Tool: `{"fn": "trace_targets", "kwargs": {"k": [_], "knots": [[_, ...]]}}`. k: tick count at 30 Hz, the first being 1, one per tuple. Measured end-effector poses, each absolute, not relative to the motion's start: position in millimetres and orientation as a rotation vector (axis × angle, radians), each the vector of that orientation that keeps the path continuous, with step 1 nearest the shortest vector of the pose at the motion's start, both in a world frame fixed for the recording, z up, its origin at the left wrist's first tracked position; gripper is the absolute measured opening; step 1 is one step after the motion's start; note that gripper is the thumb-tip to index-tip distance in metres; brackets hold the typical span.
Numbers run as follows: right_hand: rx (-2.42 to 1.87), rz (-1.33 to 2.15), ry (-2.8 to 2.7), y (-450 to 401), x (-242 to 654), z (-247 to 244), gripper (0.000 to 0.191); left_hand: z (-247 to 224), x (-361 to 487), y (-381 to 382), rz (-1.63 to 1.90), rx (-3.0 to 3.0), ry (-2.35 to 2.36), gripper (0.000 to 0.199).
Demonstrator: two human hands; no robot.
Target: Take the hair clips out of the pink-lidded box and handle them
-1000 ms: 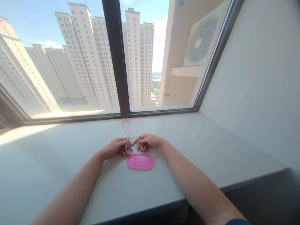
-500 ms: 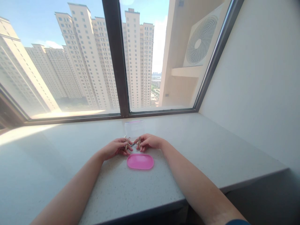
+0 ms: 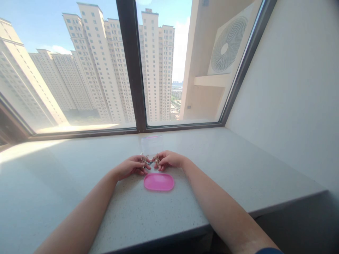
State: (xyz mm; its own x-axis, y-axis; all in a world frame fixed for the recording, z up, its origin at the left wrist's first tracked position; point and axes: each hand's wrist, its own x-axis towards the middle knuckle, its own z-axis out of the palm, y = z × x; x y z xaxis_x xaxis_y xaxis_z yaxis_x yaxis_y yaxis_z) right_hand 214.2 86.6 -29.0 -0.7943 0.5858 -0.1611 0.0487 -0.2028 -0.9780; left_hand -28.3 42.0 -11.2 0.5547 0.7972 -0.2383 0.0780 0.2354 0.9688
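Just behind a pink oval tray point(image 3: 159, 182) on the pale speckled counter, my two hands are close together. My left hand point(image 3: 130, 166) pinches a small brown twine-like bow point(image 3: 144, 160) between thumb and fingers. A second, similar bow point(image 3: 156, 161) is in the closed fingertips of my right hand point(image 3: 170, 159). Between them shows a thin dark metallic piece point(image 3: 149, 163), too small to make out; I cannot tell which bow it belongs to. The tray has a low rim and lies flat, nearest my left fingertips.
A clear zip bag point(image 3: 152, 144) with a pink strip lies behind my hands. Beyond it rises the dark window frame point(image 3: 140, 129). A white wall point(image 3: 286, 95) stands to the right, and the counter's front edge point(image 3: 190, 231) runs close to me.
My hands stay almost in place; the bow in my left hand has turned slightly. The tray and the bag have not moved.
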Motion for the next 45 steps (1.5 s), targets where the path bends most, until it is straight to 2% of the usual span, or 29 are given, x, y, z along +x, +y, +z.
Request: {"fn": "trace_targets", "kwargs": {"k": [16,22,36,45], "knots": [[-0.775,1.992,-1.776,86.7,214.0,-29.0,0.03,-11.1,-25.8,41.5,0.611,1.226,0.853,0.033],[-0.784,1.98,-1.758,87.2,214.0,-30.3,0.02,-10.2,-25.1,40.8,0.608,1.226,0.853,0.031],[-0.749,1.973,-1.781,83.5,214.1,-25.7,0.04,-11.4,-25.8,42.0,0.624,1.199,0.846,0.031],[-0.779,1.936,-1.825,84.1,213.3,-25.8,0.037,-10.3,-25.8,40.2,0.633,1.194,0.873,0.028]]}}
